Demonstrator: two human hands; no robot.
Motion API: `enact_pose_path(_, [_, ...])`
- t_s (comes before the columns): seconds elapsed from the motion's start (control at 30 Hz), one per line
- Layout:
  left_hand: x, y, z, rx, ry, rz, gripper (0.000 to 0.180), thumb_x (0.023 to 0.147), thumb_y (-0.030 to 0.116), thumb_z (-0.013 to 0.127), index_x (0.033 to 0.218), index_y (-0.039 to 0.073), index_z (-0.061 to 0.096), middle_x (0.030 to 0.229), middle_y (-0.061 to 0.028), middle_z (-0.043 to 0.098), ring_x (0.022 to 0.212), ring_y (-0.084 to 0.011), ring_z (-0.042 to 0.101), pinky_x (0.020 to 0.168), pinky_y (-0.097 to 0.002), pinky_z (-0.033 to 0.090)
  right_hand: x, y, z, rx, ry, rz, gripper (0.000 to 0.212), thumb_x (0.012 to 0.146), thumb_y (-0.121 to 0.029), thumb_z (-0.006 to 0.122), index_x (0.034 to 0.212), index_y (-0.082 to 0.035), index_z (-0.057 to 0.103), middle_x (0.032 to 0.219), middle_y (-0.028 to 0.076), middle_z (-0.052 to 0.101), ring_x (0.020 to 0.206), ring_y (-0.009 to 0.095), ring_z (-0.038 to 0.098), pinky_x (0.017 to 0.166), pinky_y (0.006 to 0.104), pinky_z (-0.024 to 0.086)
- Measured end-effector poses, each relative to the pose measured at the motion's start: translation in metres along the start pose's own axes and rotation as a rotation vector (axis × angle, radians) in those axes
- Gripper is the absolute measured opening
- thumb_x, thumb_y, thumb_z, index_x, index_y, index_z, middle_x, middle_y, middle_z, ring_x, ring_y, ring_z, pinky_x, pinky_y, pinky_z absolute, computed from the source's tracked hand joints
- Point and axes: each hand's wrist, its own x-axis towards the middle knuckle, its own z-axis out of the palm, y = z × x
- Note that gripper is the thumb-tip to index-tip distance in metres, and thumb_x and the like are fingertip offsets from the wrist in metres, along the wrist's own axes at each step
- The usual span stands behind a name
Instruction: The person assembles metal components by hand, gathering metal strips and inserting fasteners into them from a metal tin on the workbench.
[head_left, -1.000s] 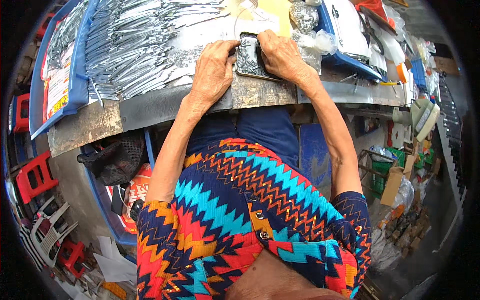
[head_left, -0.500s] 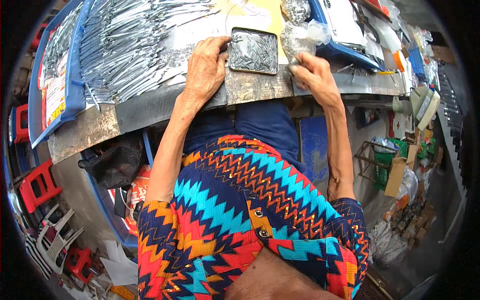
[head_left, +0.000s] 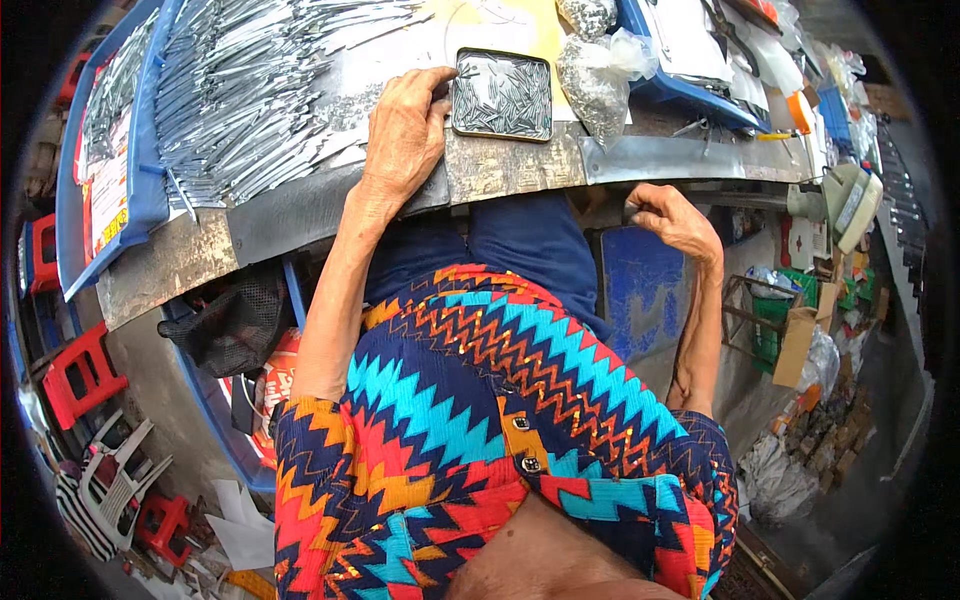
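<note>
The shallow rectangular metal tin of small silvery pins [head_left: 502, 94] lies on the grey metal table [head_left: 300, 210] at twelve o'clock. The left hand [head_left: 405, 135] rests flat, fingers touching its left edge; the right hand [head_left: 672, 215], at two o'clock below the table edge, is loosely clenched, holding nothing visible. The tin looks stiff, fairly heavy and spillable, so best gripped level by both short sides.

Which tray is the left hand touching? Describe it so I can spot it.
Start at the metal bench. The left hand rests on it; the tray lies just right of its fingers. It is small, dark and rectangular, filled with short silvery pins, unlike the big blue trays.
</note>
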Motion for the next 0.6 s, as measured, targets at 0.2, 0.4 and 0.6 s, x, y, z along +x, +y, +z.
enact_pose_path(0.2, [-0.001, -0.002, 0.002, 0.009, -0.001, -0.004, 0.029, 0.077, 0.000, 0.056, 0.106, 0.002, 0.057, 0.096, -0.0146, 0.061, 0.089, -0.0282, 0.058, 0.080, -0.0346, 0.045, 0.021, -0.051, -0.010, 0.293, 0.046, -0.047, 0.016, 0.080, -0.013, 0.057, 0.081, 0.002, 0.054, 0.064, -0.001, 0.044, 0.062, 0.006, 0.040, 0.054, 0.0236, 0.035])
enact_pose_path(0.4, [-0.003, 0.001, 0.000, -0.010, 0.004, -0.017, 0.029, 0.078, 0.000, 0.056, 0.106, 0.002, 0.057, 0.096, -0.0148, 0.061, 0.089, -0.0284, 0.058, 0.080, -0.0348, 0.045, 0.101, -0.100, 0.013, 0.008, 0.433, -0.383, 0.015, 0.080, -0.011, 0.057, 0.082, 0.003, 0.053, 0.067, 0.012, 0.052, 0.060, 0.019, 0.050, 0.057, 0.0318, 0.041])
enact_pose_path(0.6, [-0.002, 0.002, -0.001, -0.001, 0.003, -0.017, 0.029, 0.078, 0.000, 0.055, 0.107, 0.003, 0.057, 0.096, -0.0145, 0.061, 0.090, -0.0280, 0.058, 0.080, -0.0347, 0.045, 0.141, -0.099, 0.019, -0.325, 0.592, -0.589, 0.013, 0.079, -0.009, 0.056, 0.088, 0.000, 0.057, 0.085, 0.017, 0.057, 0.075, 0.036, 0.058, 0.067, 0.0415, 0.046])
